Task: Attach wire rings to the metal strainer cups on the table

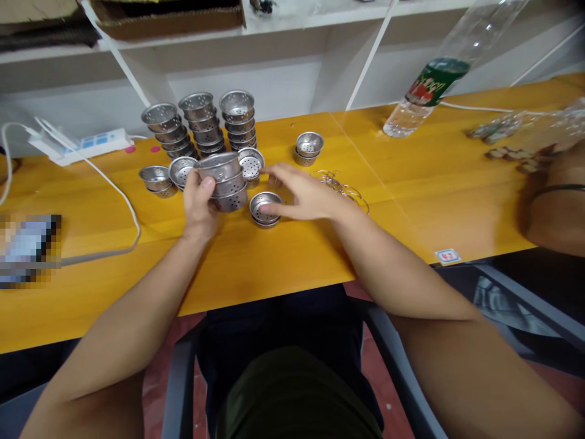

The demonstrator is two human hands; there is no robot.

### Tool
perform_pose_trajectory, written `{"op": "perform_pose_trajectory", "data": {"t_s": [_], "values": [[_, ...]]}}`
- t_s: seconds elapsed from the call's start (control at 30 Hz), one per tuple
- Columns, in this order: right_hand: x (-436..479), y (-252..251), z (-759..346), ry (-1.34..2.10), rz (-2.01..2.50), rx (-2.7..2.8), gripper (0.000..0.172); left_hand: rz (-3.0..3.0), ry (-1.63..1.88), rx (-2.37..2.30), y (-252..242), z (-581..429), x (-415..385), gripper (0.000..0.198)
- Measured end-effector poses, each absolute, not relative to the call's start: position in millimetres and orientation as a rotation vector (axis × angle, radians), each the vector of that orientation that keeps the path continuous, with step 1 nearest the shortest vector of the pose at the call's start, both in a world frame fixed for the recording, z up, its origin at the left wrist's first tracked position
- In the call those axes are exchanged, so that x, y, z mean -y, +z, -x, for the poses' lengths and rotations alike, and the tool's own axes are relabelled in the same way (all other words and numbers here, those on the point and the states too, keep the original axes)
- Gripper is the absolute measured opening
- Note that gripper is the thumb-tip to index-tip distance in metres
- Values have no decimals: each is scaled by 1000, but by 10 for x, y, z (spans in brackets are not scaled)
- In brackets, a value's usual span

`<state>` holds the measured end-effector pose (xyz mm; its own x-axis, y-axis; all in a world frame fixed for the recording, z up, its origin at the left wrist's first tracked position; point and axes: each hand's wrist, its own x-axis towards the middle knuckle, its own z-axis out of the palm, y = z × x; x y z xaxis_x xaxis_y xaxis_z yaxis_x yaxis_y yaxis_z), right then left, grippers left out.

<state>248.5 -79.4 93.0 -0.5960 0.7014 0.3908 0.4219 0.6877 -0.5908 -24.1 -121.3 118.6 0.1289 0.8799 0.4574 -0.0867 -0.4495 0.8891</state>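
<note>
My left hand [200,204] is closed round a short stack of perforated metal strainer cups [225,181], held tilted just above the yellow table [411,201]. My right hand [299,194] lies over the table with fingers stretched out, its fingertips touching a single strainer cup [265,208] that sits upright below the stack. Another cup [251,163] lies just behind the held stack. Three tall stacks of the same cups [201,125] stand at the back.
Loose cups [155,180] lie left of my hand, and a two-cup pile [309,147] stands right. Thin wire rings [340,186] lie by my right wrist. A tipped plastic bottle [427,91], a power strip [77,146] with cable, and another person's arm [553,195] at right.
</note>
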Motion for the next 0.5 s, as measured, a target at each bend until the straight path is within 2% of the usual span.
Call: {"op": "perform_pose_trajectory", "data": {"t_s": [0.07,0.23,0.37,0.5], "values": [[705,944,-2583,582,804,2101,96,-1590,1494,-764,1135,184,1231,96],[716,898,-2404,726,619,1982,131,-1646,1585,-676,873,220,1104,101],[772,842,-2165,698,550,1971,119,-1694,1630,-595,575,394,891,91],[592,887,-2342,531,646,1829,111,-1664,1606,-594,433,470,821,75]]}}
